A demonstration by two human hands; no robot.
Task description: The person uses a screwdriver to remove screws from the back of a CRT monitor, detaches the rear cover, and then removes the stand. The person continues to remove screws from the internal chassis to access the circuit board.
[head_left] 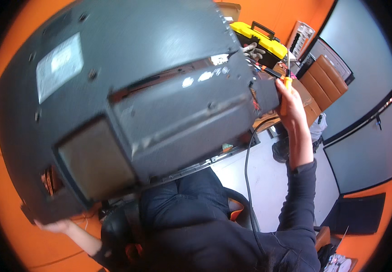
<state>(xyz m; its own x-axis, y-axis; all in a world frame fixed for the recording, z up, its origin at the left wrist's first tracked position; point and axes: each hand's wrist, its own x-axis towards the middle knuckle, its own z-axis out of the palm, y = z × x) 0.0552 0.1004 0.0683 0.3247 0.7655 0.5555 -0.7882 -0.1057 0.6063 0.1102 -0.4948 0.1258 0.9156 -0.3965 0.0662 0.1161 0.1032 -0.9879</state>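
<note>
A large black flat-screen television [168,41], its back casing facing me, is held up and tilted across most of the view. Its back carries a pale label [60,65], screw holes and a few open slots. My left hand [53,225] grips the lower left corner, its fingertips partly hidden. At the right edge my right hand [291,106] grasps the casing and also a screwdriver [287,84] with an orange-yellow handle, its shaft pointing up. A black cable [246,167] hangs from near the right edge down past my lap.
Behind the television's right side, a wooden table [307,93] bears a yellow and black toolbox [261,41], gloves [252,50] and other tools. A brown chair [325,81] stands beyond it. Bags [318,127] lie near the table, and a dark panel [356,215] leans at the lower right.
</note>
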